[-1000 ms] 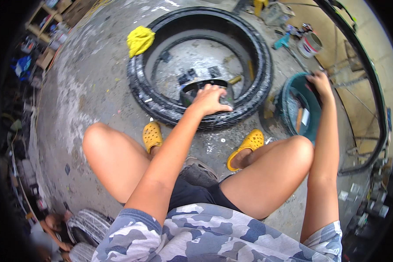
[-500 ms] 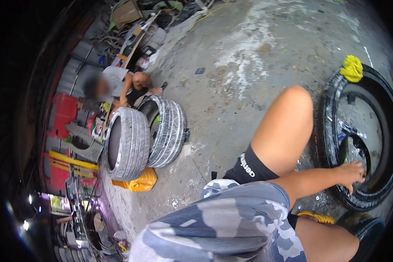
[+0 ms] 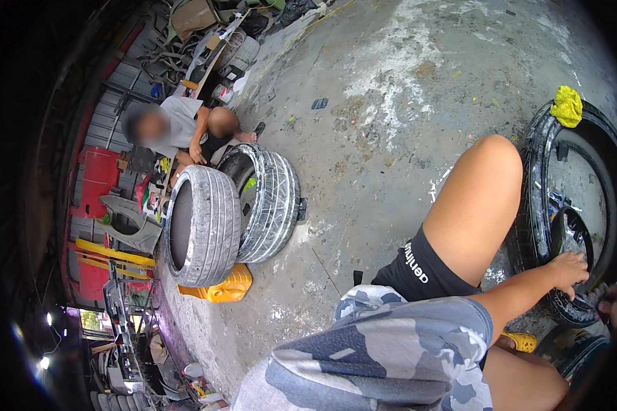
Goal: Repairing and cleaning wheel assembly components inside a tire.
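A black tyre point(image 3: 536, 185) lies on the floor at the right, wet and shiny in places. My left hand point(image 3: 570, 270) reaches over its near side, fingers bent down on the tyre. Beside that hand, inside the tyre ring, is a dark round basin point(image 3: 561, 222); how far my hand touches it is hidden. At the right edge my right hand point(image 3: 615, 303) shows in part, closed on a small greyish thing point(image 3: 597, 296) held close to the tyre; its kind is unclear. A yellow cloth point(image 3: 567, 107) hangs on the tyre's far edge.
Two whitish-smeared tyres point(image 3: 209, 222) stand at the left by a yellow plastic piece point(image 3: 227, 282). Another person point(image 3: 182, 127) squats behind them. Car parts, including a red panel point(image 3: 97, 181), line the wall. A dark tub point(image 3: 569, 349) sits near my leg.
My right hand has come into view at the right edge with a small thing in it. My left hand stays on the tyre. The whole view has shifted slightly.
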{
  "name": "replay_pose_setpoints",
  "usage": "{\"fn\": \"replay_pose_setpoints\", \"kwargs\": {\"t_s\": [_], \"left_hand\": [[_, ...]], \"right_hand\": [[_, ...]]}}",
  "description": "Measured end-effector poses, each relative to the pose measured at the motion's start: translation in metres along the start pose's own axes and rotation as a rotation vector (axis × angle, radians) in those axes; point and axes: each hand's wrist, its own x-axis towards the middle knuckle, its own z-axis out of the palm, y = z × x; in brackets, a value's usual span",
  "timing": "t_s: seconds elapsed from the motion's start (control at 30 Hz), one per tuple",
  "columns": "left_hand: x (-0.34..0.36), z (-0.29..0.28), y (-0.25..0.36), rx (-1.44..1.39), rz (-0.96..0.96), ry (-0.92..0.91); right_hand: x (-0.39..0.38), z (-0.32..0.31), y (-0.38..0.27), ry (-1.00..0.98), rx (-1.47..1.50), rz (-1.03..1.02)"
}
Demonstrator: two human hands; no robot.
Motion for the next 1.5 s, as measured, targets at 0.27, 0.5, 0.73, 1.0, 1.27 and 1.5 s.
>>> {"fn": "replay_pose_setpoints", "kwargs": {"t_s": [0.27, 0.5, 0.73, 1.0, 1.27, 1.5], "left_hand": [[0.001, 0.005, -0.008, 0.025, -0.244, 0.092], [0.006, -0.017, -0.01, 0.154, -0.046, -0.173], [0.055, 0.007, -0.029, -0.231, -0.087, -0.212], [0.022, -0.036, -0.062, -0.602, -0.376, -0.344], [0.021, -0.062, -0.037, -0.546, -0.505, -0.321], [0.011, -0.066, -0.001, -0.146, -0.397, -0.292]], "right_hand": [[0.054, 0.076, -0.03, 0.376, -0.641, -0.25], [0.05, 0.037, 0.026, 0.429, -0.584, -0.298], [0.013, 0.038, -0.026, 0.265, -0.544, -0.083], [0.033, 0.078, -0.075, 0.026, -0.493, 0.044], [0.033, 0.089, -0.088, -0.185, -0.512, 0.35], [0.032, 0.099, -0.081, -0.27, -0.571, 0.47]]}}
